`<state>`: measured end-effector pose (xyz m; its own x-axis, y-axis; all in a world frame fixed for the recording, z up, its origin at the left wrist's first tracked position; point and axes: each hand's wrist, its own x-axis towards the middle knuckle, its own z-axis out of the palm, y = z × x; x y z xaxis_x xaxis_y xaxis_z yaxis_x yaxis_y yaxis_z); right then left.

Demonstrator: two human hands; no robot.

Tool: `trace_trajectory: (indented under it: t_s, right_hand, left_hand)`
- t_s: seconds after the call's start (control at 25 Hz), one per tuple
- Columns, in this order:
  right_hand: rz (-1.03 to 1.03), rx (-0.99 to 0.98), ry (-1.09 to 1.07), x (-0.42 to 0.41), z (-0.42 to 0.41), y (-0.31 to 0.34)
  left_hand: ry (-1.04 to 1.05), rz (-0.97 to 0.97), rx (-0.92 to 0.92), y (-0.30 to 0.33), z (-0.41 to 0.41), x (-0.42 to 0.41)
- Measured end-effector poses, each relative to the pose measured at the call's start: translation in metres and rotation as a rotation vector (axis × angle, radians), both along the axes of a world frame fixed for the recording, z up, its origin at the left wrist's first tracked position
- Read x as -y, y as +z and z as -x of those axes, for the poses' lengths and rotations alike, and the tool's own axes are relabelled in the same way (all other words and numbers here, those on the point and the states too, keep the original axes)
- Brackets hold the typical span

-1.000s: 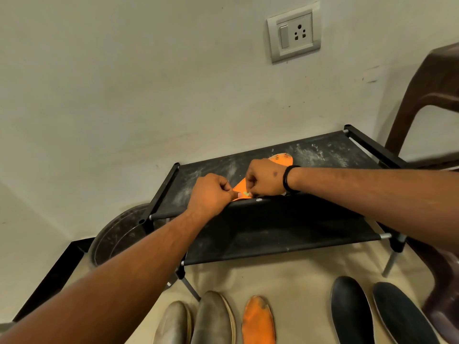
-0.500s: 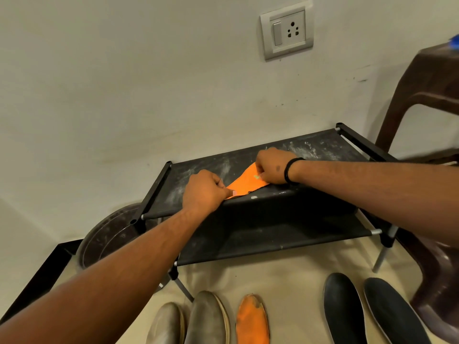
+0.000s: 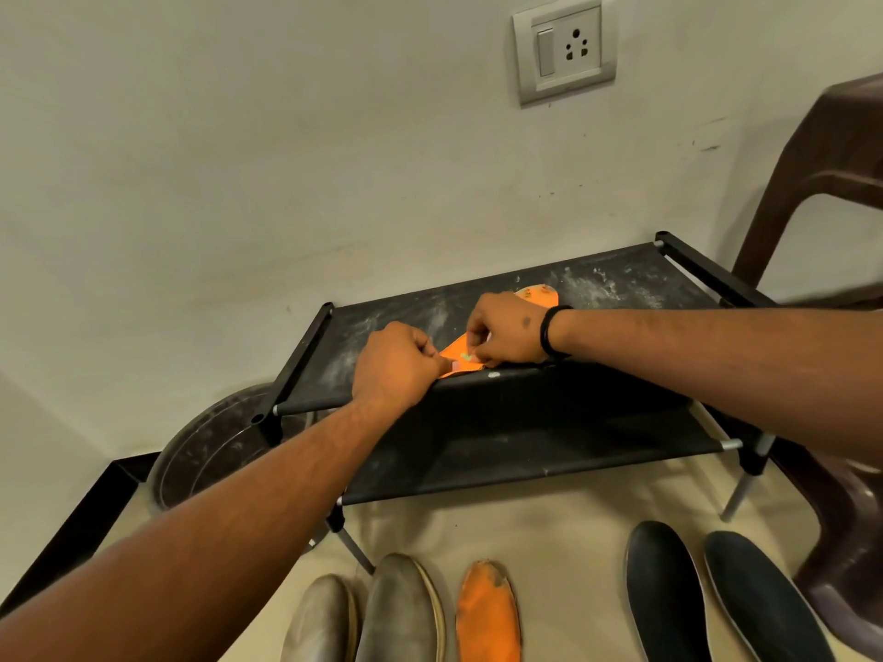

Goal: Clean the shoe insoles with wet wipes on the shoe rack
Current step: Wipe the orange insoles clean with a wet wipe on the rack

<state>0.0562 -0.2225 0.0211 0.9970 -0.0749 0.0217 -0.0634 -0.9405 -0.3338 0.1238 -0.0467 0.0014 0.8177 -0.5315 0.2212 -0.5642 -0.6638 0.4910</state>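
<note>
Head view: only one camera, looking down over both your forearms at the shoe rack [image 3: 635,274] by the wall.
Insole on the rack: orange insole [image 3: 537,294] lies across the top shelf, one end at the front edge between your hands, the other end showing beyond your right knuckles.
Left hand: your left hand [image 3: 394,363] has its fingers curled tight, pinching the insole's near end at the front edge to pin it.
Right hand: your right hand [image 3: 506,332] is curled too, fingertips bunched down on the insole; something small and pale shows under them, probably the wet wipe, too small to be sure.
Step in hand: looks like scrubbing the near end of this insole.
Next move: keep that left pinch firm and carry the rubbing toward the far end.
Waiting on the floor: second orange insole [image 3: 488,611], visibly grubby, lies in front of the rack between the grey shoes [image 3: 372,613] and the dark insoles [image 3: 707,594].
</note>
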Motion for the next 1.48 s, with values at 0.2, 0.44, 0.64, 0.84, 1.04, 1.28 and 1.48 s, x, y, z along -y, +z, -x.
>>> trace_trajectory:
  t_s: [0.2,0.44,0.64,0.84,1.04,1.28,1.48]
  right_hand:
    - [0.080,0.032,-0.125,0.009,-0.006,0.003]
    - [0.131,0.020,-0.131,0.005,-0.012,0.004]
    - [0.045,-0.006,-0.039,-0.005,-0.015,0.003]
    - [0.146,0.039,-0.106,-0.002,-0.021,-0.002]
    - [0.244,0.066,-0.185,0.010,-0.020,0.001]
    - [0.136,0.018,-0.182,0.012,-0.017,0.008]
    - [0.036,-0.110,0.005,0.012,0.006,0.017]
  left_hand:
    - [0.000,0.001,-0.001,0.000,0.001,0.002]
    - [0.008,0.007,-0.001,0.000,0.002,0.000]
    - [0.002,0.008,0.003,-0.001,0.000,-0.001]
    - [0.014,0.008,-0.008,-0.002,0.001,0.000]
    - [0.011,0.019,-0.012,0.000,0.004,0.001]
    - [-0.004,0.017,-0.011,0.005,0.006,0.001]
    - [0.036,-0.138,0.046,0.010,0.008,0.001]
